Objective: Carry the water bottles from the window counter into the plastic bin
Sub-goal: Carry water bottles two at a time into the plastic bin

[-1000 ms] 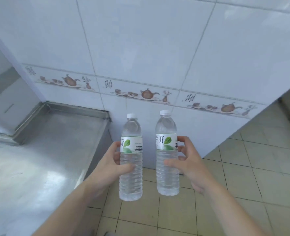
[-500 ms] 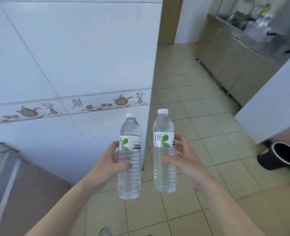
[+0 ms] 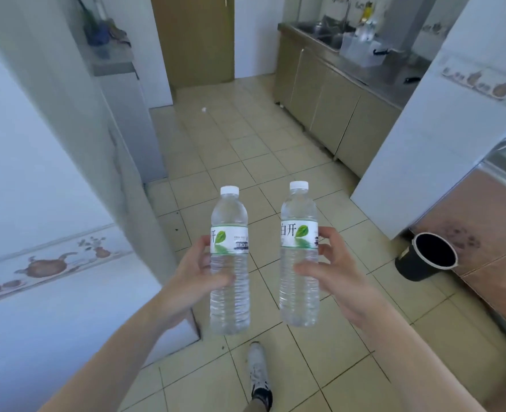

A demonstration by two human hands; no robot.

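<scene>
A single wide-angle head view looks forward and down from head height along a pale tiled kitchen floor [image 3: 246, 150]. Nearest the lens are two bare forearms; a white sneaker [image 3: 259, 373] shows at the bottom edge. Farthest off stand a brown wooden door [image 3: 195, 37] and steel sink counter [image 3: 373, 63].

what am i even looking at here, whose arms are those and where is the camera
There is no machine here. The camera sits on a person's head and looks forward and down, so the two bare arms reaching in from the bottom are that person's own. The left hand grips one clear water bottle around its middle, and the right hand grips a second water bottle. Both bottles are upright with white caps on. Below them you see a tiled kitchen floor and the person's shoe. A black bucket stands on the right, and a steel counter with a sink is further back.
</scene>
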